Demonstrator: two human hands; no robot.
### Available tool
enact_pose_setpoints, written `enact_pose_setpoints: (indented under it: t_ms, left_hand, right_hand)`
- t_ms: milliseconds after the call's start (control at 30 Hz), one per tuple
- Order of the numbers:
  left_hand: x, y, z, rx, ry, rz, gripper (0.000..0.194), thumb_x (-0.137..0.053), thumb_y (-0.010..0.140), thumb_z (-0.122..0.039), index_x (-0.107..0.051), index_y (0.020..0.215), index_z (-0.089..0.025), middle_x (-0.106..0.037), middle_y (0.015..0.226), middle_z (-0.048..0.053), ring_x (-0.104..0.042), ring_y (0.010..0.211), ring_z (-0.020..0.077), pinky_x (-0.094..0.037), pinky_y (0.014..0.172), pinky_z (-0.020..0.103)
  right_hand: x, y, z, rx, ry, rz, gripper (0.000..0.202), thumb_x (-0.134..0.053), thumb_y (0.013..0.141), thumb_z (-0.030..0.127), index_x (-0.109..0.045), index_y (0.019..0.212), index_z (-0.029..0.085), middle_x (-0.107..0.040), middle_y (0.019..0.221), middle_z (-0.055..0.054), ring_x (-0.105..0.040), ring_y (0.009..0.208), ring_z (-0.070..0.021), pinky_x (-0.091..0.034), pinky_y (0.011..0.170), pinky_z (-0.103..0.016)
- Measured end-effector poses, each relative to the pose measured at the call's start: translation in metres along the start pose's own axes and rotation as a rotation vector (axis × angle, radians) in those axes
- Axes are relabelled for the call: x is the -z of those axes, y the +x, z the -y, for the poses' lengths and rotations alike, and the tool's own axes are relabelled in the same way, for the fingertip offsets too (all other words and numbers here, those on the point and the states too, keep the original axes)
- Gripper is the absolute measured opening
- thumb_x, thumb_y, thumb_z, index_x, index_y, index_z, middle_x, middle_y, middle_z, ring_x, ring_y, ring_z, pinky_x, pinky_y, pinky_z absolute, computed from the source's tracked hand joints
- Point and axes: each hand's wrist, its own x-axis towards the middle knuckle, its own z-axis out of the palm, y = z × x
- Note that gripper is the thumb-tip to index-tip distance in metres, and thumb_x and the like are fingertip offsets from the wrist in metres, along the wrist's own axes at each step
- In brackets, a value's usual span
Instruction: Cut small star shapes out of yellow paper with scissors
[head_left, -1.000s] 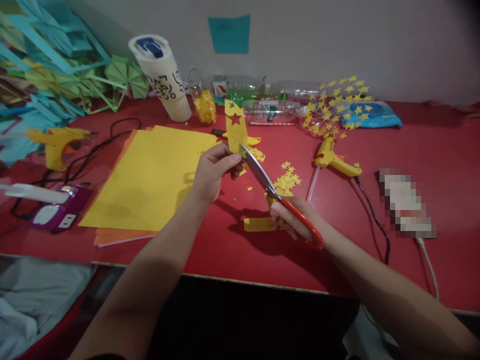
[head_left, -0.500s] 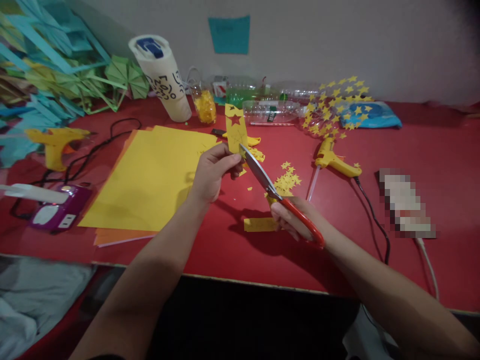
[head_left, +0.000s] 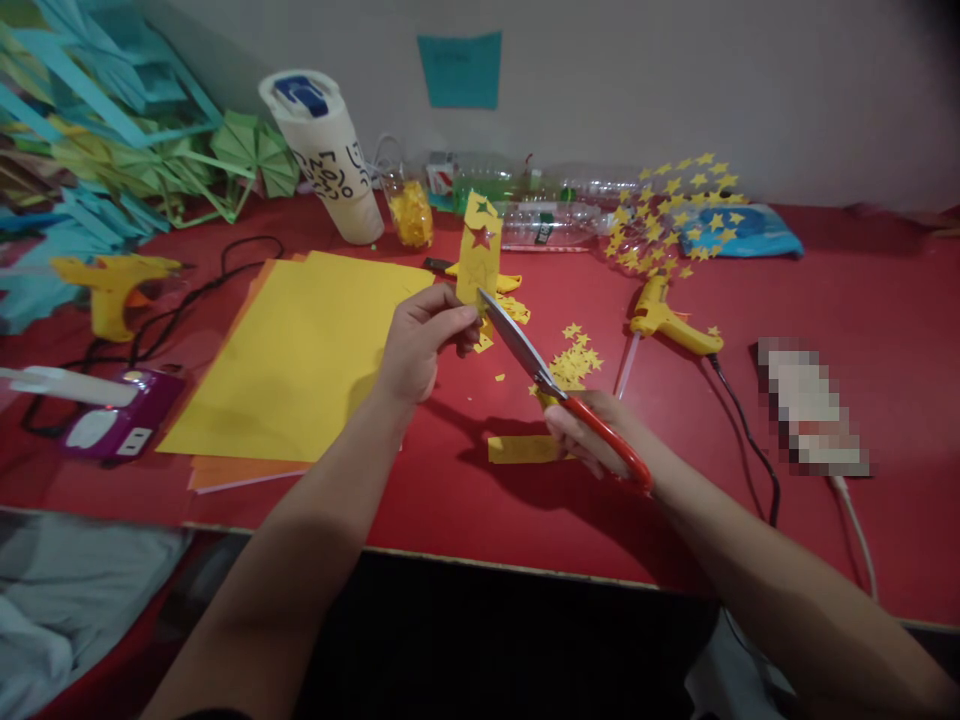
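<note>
My left hand point(head_left: 429, 342) pinches the lower end of a yellow paper strip point(head_left: 477, 262) held upright above the table. Star-shaped holes show in the strip's upper part, with a drawn star outline below them. In my right hand point(head_left: 589, 432) are red-handled scissors point(head_left: 540, 372), their blade tips at the strip beside my left fingertips. The blades look closed or nearly so. Under the right hand lies another yellow strip point(head_left: 519, 449), partly covered. A pile of small yellow paper stars point(head_left: 576, 362) sits just beyond the scissors.
Yellow sheets point(head_left: 300, 350) lie at left beside a purple power socket point(head_left: 124, 415) and a yellow glue gun point(head_left: 112, 290). A second glue gun point(head_left: 675, 322) and a pixelated object point(head_left: 814, 405) lie right. Behind stand a white tumbler point(head_left: 322, 160), a star-covered ball point(head_left: 671, 215) and plastic bottles point(head_left: 555, 222).
The yellow strip has turned slightly and leans a little to the right; its top hole now shows more fully. Both hands stay nearly in place, the scissors still at the strip.
</note>
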Motion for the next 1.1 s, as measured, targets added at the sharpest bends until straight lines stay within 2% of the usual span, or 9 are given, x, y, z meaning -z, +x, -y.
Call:
enact_pose_setpoints:
  t_ms: [133,300,533,733,833,933,1100]
  left_hand:
    - [0.003,0.002,0.0,-0.011,0.019,-0.029,0.012,-0.059,0.066,-0.021,-0.05,0.059,-0.019,-0.052,0.048,-0.005,-0.049,0.043,0.0043,-0.041,0.042,0.017]
    - [0.004,0.004,0.0,-0.042,0.009,-0.083,0.008,-0.057,0.068,-0.021,-0.052,0.062,-0.019,-0.052,0.048,-0.006,-0.047,0.041,0.0037,-0.039,0.04,0.016]
    - [0.0,-0.001,0.002,0.015,-0.008,0.02,0.012,-0.061,0.07,-0.024,-0.056,0.062,-0.018,-0.058,0.053,-0.004,-0.052,0.045,0.0046,-0.042,0.042,0.016]
    - [0.002,0.001,0.002,-0.017,0.014,-0.017,0.013,-0.06,0.072,-0.024,-0.051,0.064,-0.019,-0.056,0.053,-0.005,-0.051,0.045,0.0046,-0.042,0.043,0.017]
    - [0.004,0.002,0.001,-0.018,0.025,-0.018,0.012,-0.059,0.071,-0.021,-0.05,0.063,-0.019,-0.055,0.052,-0.005,-0.051,0.045,0.0049,-0.042,0.042,0.017]
    - [0.006,0.003,0.001,-0.015,0.024,-0.009,0.01,-0.059,0.069,-0.02,-0.052,0.063,-0.019,-0.055,0.051,-0.005,-0.05,0.044,0.005,-0.042,0.042,0.017]
    - [0.008,0.004,0.001,-0.02,-0.002,0.028,0.008,-0.061,0.065,-0.021,-0.055,0.061,-0.019,-0.055,0.049,-0.005,-0.049,0.043,0.0054,-0.04,0.04,0.018]
  right_hand:
    - [0.0,0.002,-0.003,0.019,-0.015,-0.011,0.05,-0.059,0.069,0.067,-0.044,0.056,0.021,-0.052,0.043,0.003,-0.039,0.026,-0.0052,-0.03,0.028,-0.021]
    - [-0.001,0.002,-0.002,0.053,0.004,0.041,0.048,-0.061,0.07,0.064,-0.043,0.055,0.022,-0.044,0.039,0.007,-0.038,0.026,-0.0052,-0.031,0.028,-0.019]
    - [-0.002,0.0,0.001,0.048,0.001,0.017,0.045,-0.061,0.071,0.06,-0.045,0.057,0.021,-0.053,0.043,0.003,-0.04,0.027,-0.0053,-0.033,0.029,-0.019]
    - [-0.001,0.002,-0.004,0.073,-0.007,0.032,0.045,-0.059,0.073,0.062,-0.045,0.059,0.021,-0.048,0.041,0.006,-0.038,0.027,-0.0054,-0.032,0.029,-0.02]
    - [0.001,0.003,-0.007,0.099,-0.016,0.066,0.047,-0.057,0.073,0.065,-0.045,0.059,0.021,-0.05,0.044,0.004,-0.039,0.028,-0.0053,-0.032,0.03,-0.02]
    - [0.003,0.003,-0.009,0.139,-0.037,0.08,0.047,-0.055,0.075,0.065,-0.046,0.06,0.021,-0.051,0.046,0.003,-0.041,0.03,-0.0058,-0.033,0.034,-0.021]
    - [0.005,0.001,-0.008,0.117,-0.089,0.078,0.049,-0.055,0.074,0.067,-0.048,0.061,0.02,-0.048,0.045,0.004,-0.041,0.031,-0.0068,-0.034,0.036,-0.022]
